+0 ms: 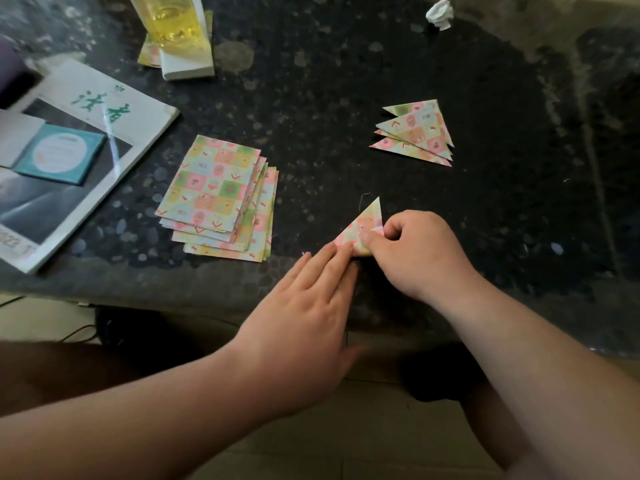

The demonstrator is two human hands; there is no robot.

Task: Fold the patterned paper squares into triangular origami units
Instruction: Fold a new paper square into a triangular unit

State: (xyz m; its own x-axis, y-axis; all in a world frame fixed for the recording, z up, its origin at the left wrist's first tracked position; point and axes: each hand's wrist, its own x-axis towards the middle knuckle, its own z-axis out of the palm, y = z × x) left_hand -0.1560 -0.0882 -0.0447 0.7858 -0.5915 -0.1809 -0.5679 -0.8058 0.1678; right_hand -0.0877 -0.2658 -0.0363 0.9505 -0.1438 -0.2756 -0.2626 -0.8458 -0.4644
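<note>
Unit in hand: small triangle [362,230], pastel check print, lying on the table [346,81] by its near edge, abt midway along; tip points away from the person.
L hand: left hand [304,306] has fingers straight and flat, tips pressing the triangle's near-left corner down.
R hand: right hand [415,254] has fingers curled, thumb and fingertips pinching the triangle's right side. Looks like a flap being tucked or creased, can't tell which.
Done so far: finished triangles [415,136], fanned overlapping pile further in from the near edge, right of centre; approx four or five, exact no. unclear.
Left to do: flat squares [218,195], loose stack just left of the triangle, not touching it. Plenty of sheets there, so my read is we're well under halfway.
Surface: dark speckled top, dusty, pale worn patches twd far edge and right edge.
Left edge: magazine [86,143] w/ teal booklet [59,154] on it.
Far edge: glass [171,19] of yellow liquid at a white block [187,64], on it or just in front, can't tell; crumpled wad [440,13] of white paper further right.
Room: dim; pale floor [346,445] shows below the near edge.
</note>
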